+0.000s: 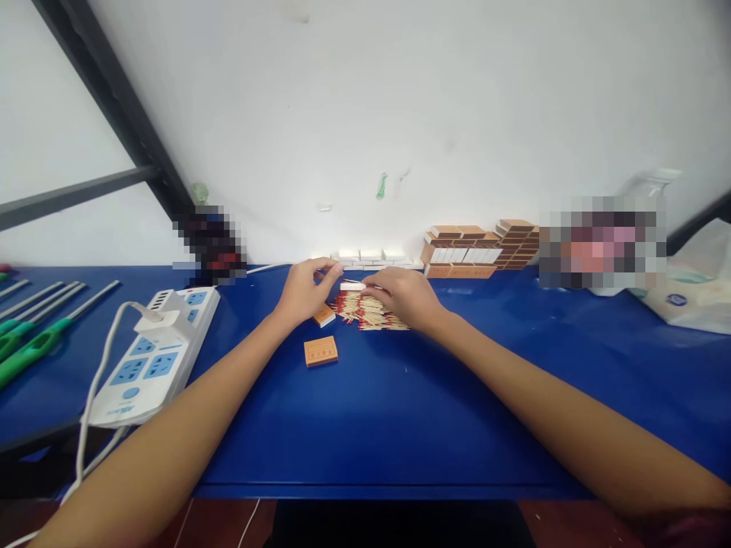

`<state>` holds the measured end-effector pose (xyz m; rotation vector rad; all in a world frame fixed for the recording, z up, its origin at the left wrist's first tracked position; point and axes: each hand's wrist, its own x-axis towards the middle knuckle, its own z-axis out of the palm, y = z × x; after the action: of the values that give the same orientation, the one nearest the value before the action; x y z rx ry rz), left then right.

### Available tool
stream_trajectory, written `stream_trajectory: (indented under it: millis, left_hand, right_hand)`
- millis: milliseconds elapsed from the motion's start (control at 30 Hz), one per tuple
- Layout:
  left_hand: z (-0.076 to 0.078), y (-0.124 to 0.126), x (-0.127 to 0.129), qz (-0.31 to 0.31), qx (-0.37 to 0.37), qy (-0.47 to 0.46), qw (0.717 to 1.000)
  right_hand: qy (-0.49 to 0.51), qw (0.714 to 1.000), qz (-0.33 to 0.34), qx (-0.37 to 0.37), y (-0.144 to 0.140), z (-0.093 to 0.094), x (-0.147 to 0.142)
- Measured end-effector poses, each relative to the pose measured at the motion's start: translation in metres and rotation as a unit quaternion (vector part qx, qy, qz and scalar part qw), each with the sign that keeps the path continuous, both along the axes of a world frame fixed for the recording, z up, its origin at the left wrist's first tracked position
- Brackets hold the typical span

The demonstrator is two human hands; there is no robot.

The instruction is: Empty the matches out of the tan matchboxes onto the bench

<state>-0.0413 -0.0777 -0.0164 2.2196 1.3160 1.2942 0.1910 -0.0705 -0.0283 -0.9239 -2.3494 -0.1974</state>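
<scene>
A heap of loose red-tipped matches (377,313) lies on the blue table between my two hands. My right hand (405,293) is closed at the heap's far edge, its fingertips on a small white matchbox tray (351,287). At the heap's left, my left hand (305,288) has thumb and forefinger drawn together; whatever they pinch is too small to make out. Under that hand lies an orange matchbox (325,317), partly hidden. Nearer to me rests another orange matchbox (320,351). Behind the hands, white matchbox trays (371,257) stand in rows against the wall.
Stacked orange and brown matchboxes (517,245) stand by the wall at right. A white power strip (163,358) with a plugged-in cable lies at left, beside several green-handled lighters (43,342). At far right is a plastic packet (694,293). The table's front edge (377,489) runs below.
</scene>
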Motion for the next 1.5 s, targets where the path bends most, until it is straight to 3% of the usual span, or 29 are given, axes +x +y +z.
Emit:
stream_trajectory:
  millis: [167,467,733,867,967,1100,1200,1267,1367,1433,1500]
  left_hand:
    - [-0.003,0.002,0.0,-0.001,-0.002,0.011,1.0]
    - [-0.003,0.001,0.001,-0.003,-0.007,0.017,1.0]
    - [-0.005,0.002,0.003,-0.026,0.022,0.018,0.999]
    - [-0.003,0.001,0.004,-0.036,-0.012,-0.001,0.999]
    - [-0.001,0.001,0.004,-0.024,-0.05,-0.053,0.997]
    - [-0.003,0.006,-0.001,-0.016,-0.106,-0.127,0.986]
    - [-0.005,0.01,-0.006,0.034,-0.106,-0.137,0.984]
    - [-0.007,0.012,-0.009,0.126,-0.075,-0.156,0.977]
    - [-0.006,0.014,-0.013,0.282,-0.028,-0.206,0.937]
    - [-0.006,0.014,-0.014,0.311,-0.016,-0.217,0.925]
    - [-0.005,0.013,-0.014,0.299,-0.008,-0.207,0.931]
  right_hand:
    - [-0.009,0.999,0.003,0.05,0.001,-0.005,0.002]
    - [0.026,0.999,0.001,0.046,-0.001,-0.006,0.002]
    - [0.154,0.987,0.007,-0.037,-0.001,0.002,-0.001]
    - [0.208,0.975,0.003,-0.076,-0.006,0.007,-0.006]
    - [0.185,0.981,-0.005,-0.062,-0.01,0.013,-0.013]
    - [0.051,0.997,-0.002,-0.06,-0.006,0.024,-0.027]
    - [0.006,0.997,0.001,-0.072,0.007,0.034,-0.04]
    - [0.012,0.997,0.003,-0.078,0.021,0.04,-0.05]
    - [0.012,0.995,-0.021,-0.092,0.043,0.044,-0.064]
    - [-0.001,0.993,-0.045,-0.105,0.057,0.044,-0.073]
    - [-0.015,0.991,-0.068,-0.116,0.066,0.041,-0.079]
